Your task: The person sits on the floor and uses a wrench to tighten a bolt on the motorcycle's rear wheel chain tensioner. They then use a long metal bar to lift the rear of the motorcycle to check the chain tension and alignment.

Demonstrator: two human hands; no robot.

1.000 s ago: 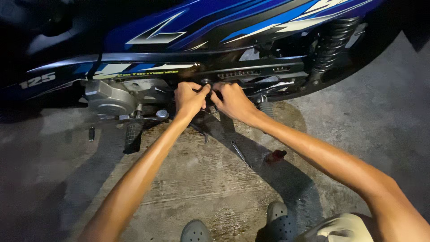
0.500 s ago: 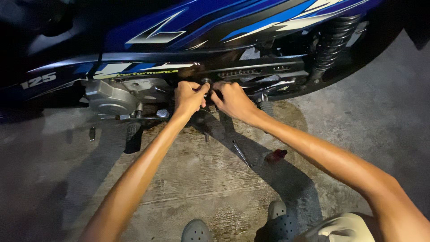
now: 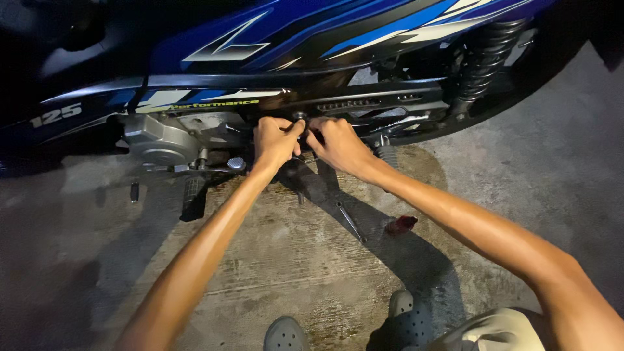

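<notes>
Both hands haven't moved much since a sec ago. Left hand & right hand pinch a small bolt on the blue motorbike, by the gray engine. Wrench lies on concrete.

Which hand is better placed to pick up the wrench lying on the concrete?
The right hand, probably. The wrench lies on the concrete just below that hand and beside its forearm, while the left hand sits further off, fingers at the small fitting on the motorcycle.
</notes>
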